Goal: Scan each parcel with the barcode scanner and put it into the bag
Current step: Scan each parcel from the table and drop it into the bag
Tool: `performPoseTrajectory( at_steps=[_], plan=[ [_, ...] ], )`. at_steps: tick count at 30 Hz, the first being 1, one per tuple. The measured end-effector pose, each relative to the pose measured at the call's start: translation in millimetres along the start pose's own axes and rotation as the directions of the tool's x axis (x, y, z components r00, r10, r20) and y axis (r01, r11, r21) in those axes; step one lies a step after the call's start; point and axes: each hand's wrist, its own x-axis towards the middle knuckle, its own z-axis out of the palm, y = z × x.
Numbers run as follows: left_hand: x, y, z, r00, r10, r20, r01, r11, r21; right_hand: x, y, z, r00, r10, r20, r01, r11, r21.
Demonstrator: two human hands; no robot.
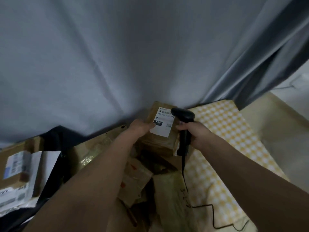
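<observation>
Your left hand holds a brown cardboard parcel by its left side, fingers curled round the edge and the thumb pressed onto the lower left corner of its white shipping label. The label faces up toward you, with a dark block printed "15H" and a small square code near its lower right. Your right hand is wrapped tightly round the grip of the black barcode scanner, fingers closed on the handle. The scanner's head sits just above the label's upper right corner, right beside the parcel, and its thin black cable trails down and curls across the yellow and white checked cloth on your right. The parcel is held over a heap of other brown parcels piled below your forearms. On your left, more boxes with white labels lie inside something dark that looks like a black bag, though the blur there makes it hard to tell for sure. A grey curtain hangs behind everything, reaching down to the pile.
</observation>
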Motion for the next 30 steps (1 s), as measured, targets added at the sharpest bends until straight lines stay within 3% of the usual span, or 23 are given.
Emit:
performPoseTrajectory(
  at_steps=[4, 8, 10, 15, 22, 25, 30],
  plan=[
    [-4.1, 3.9, 1.3, 0.999, 0.027, 0.026, -0.021, 0.98, -0.2, -9.3, -6.4, -3.2, 0.999, -0.032, 0.017, 0.032, 0.999, 0.025],
    [-17.6, 15.4, -2.8, 0.994, 0.06, 0.091, -0.01, 0.885, -0.466, -26.9, -17.0, -19.5, 0.998, -0.064, 0.019, 0.064, 0.997, 0.034],
    [-31.6, 21.7, -3.9, 0.986, 0.093, 0.136, -0.015, 0.874, -0.485, -38.9, -22.4, -30.4, 0.995, -0.092, 0.047, 0.09, 0.995, 0.043],
    [-74.6, 28.6, -5.7, 0.991, 0.11, 0.074, -0.047, 0.811, -0.583, -72.0, -36.3, -49.1, 0.978, -0.2, 0.06, 0.2, 0.98, 0.011],
    [-150.7, 28.2, -25.6, 0.95, 0.1, 0.295, 0.068, 0.858, -0.51, -125.1, -43.8, -52.1, 0.938, -0.315, 0.142, 0.337, 0.924, -0.179],
    [-168.3, 18.0, -33.2, 0.961, 0.1, 0.259, 0.06, 0.835, -0.547, -145.3, -44.7, -49.1, 0.925, -0.339, 0.172, 0.374, 0.892, -0.255],
    [-199.0, 0.9, -35.6, 0.993, 0.115, 0.033, -0.064, 0.744, -0.666, -183.0, -49.0, -44.1, 0.876, -0.401, 0.268, 0.479, 0.791, -0.38]
  ],
)
